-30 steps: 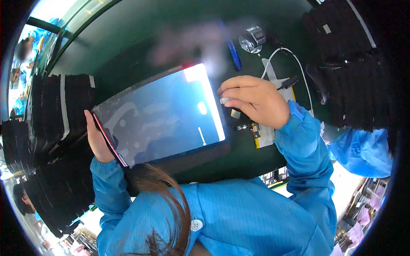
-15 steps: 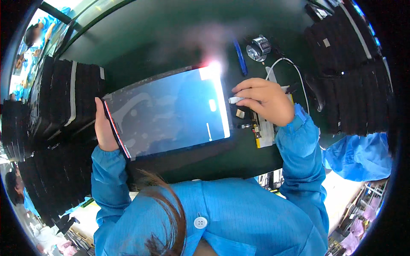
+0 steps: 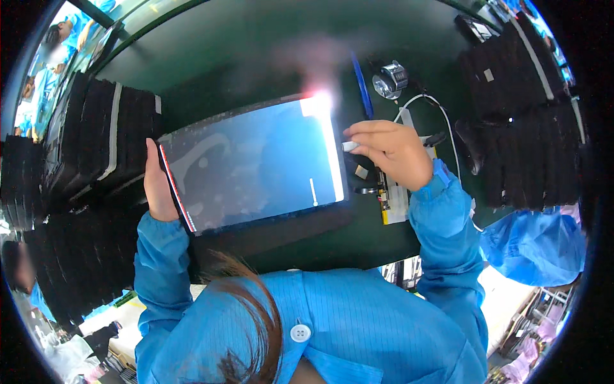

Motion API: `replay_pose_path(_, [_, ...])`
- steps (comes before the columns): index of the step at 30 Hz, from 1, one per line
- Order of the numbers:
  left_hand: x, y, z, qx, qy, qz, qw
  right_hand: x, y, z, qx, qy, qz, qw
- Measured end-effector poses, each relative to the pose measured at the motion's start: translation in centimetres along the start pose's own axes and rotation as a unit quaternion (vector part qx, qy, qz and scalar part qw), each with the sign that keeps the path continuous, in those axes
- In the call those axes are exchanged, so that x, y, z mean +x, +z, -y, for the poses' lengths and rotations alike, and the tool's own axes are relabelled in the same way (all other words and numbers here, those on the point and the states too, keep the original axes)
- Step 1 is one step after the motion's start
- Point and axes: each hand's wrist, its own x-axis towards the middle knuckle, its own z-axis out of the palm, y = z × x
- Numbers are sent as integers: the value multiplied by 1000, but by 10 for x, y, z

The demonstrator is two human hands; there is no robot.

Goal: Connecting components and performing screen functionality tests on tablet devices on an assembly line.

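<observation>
White plug [image 3: 350,146], between one and two o'clock, pinched by thumb and fingers of your right hand [image 3: 393,152], forearm entering from four o'clock; contact with the tablet [image 3: 249,169] cannot be told. Your left hand [image 3: 159,185], well apart, clasps this glossy, lit rectangle, at centre, by its nine-o'clock edge. Ridged black stacks [image 3: 131,131] flank at nine and three.

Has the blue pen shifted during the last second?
No. The camera view has shifted, but the blue pen keeps about the same place, just left of the shiny silver object.
</observation>
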Motion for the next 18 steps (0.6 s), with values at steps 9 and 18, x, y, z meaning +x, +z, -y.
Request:
replay_pose_path(9, [0,-6,0,-21,-7,15,1000,-26,-49,5,43,51,-105,992])
replay_pose_path(18, [6,-21,0,-8,25,-20,999,-17,-23,4,-133,77,-10,988])
